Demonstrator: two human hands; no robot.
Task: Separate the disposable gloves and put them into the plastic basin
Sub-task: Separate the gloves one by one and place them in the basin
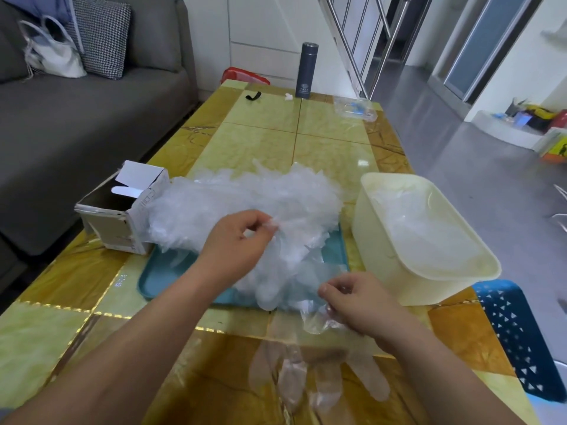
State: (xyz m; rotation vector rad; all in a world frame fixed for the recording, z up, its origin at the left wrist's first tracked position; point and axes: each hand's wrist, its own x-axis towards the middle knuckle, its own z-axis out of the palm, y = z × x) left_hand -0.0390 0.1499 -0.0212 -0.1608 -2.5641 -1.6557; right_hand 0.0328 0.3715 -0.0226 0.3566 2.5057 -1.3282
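Left hand (pixel 242 240) is pinching the heaped clear plastic gloves (pixel 245 200), right hand (pixel 362 305) pinching one limp clear glove (pixel 319 378) by the yellow table's (pixel 70 332) near edge; clinging sheets may be lifting together.

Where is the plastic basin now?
In the head view, the plastic basin stands on the table near its right edge, beside the glove pile and teal tray.

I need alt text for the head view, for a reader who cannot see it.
The left hand pinches a heap of clear disposable gloves on a teal tray; the right hand holds one glove. A cream plastic basin stands at right.
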